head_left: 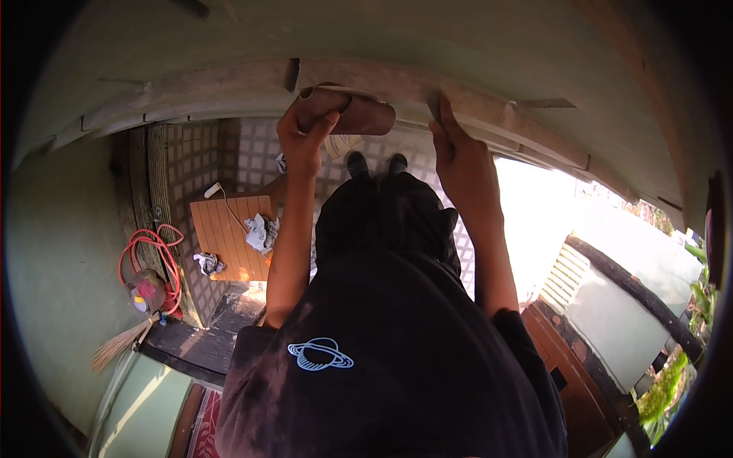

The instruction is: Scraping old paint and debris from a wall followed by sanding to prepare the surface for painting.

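Note:
My left hand [304, 149] is raised and closed around one end of a loosely rolled brown sheet [365, 116], which looks like sandpaper. The roll lies sideways just below a pale, worn wooden beam [382, 78]. To the right, my right hand [467, 164] is lifted to the same beam, its fingers pinching a small dark flat piece [434, 104] against or close to the wood. What that piece is, I cannot make out. Both forearms reach up and away from my body.
At left stands a slatted wooden table [221, 229] with crumpled paper [261, 233] and a white-handled roller frame [214, 190]. Beyond it are a coiled red hose [156, 244], a straw broom [122, 342] and a wooden post [164, 198]. My feet stand on a patterned floor [256, 145].

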Tool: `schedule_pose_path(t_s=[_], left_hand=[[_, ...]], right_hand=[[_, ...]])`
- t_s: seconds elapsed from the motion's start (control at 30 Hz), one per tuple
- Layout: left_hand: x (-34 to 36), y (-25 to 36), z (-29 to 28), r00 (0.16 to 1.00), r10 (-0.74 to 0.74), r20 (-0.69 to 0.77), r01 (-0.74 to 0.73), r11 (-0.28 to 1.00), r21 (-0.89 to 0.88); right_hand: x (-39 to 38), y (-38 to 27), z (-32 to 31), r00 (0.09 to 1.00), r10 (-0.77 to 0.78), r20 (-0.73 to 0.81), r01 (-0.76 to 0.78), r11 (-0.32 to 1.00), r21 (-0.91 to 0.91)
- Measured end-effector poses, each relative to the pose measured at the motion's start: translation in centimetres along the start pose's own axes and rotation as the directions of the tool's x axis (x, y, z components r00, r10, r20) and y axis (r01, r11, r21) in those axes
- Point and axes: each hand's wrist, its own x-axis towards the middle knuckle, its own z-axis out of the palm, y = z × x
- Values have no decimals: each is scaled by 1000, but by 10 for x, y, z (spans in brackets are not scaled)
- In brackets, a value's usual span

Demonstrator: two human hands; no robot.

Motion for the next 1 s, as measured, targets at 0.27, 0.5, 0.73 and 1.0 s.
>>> schedule_pose_path(t_s=[0.27, 0.5, 0.73, 1.0], left_hand=[[2, 1, 4, 999, 37, 3, -37, 999, -25], [1, -6, 1, 1000, 18, -6, -18, 999, -27], [0, 5, 10, 999, -9, -49, 8, 1000, -12], [-1, -1, 3, 1000, 3, -25, -4, 1000, -28]], right_hand=[[6, -9, -10, 998, 62, 30, -64, 996, 66], [-1, -4, -5, 998, 44, 38, -46, 996, 73], [-5, -1, 0, 1000, 29, 0, -29, 999, 42], [-9, -2, -2, 999, -32, -35, 32, 999, -18]])
